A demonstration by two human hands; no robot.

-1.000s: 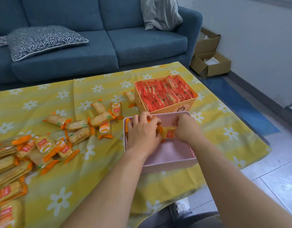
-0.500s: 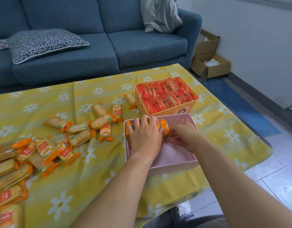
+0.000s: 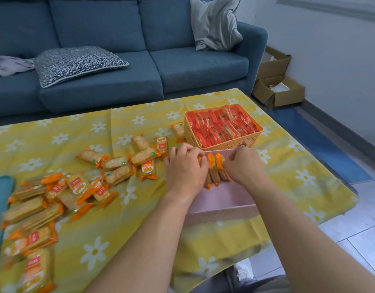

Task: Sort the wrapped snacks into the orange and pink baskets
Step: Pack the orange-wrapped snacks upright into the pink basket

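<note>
A row of orange-wrapped snacks [image 3: 213,168] is held on edge in the far part of the pink basket [image 3: 222,213], squeezed between the two hands. The left hand [image 3: 185,171] is set against the left side of the row, its fingers curled over the far ends of the packs. The right hand [image 3: 243,168] is closed on the right side of the row, fingers bent round the outermost pack. The near part of the pink basket is seen bare.

Just behind it, touching or nearly so – the gap cannot be made out – the orange basket [image 3: 224,145] is packed full with red-wrapped snacks [image 3: 220,126] stood in tight rows. One pale pack [image 3: 178,130] is leaned against its left wall.

The bench is covered with a yellow cloth [image 3: 140,225] printed with white daisies. To the left of the baskets, loose snacks [image 3: 117,164] are scattered flat on the cloth, and a larger, blurred heap [image 3: 34,210] is spread toward the near left edge.

Beyond the bench a blue sofa [image 3: 123,87] is seen, with a patterned cushion [image 3: 76,63] on its seat and a grey pillow [image 3: 215,24] propped in its right corner. Open cardboard boxes [image 3: 277,92] are set on the floor by the wall.
</note>
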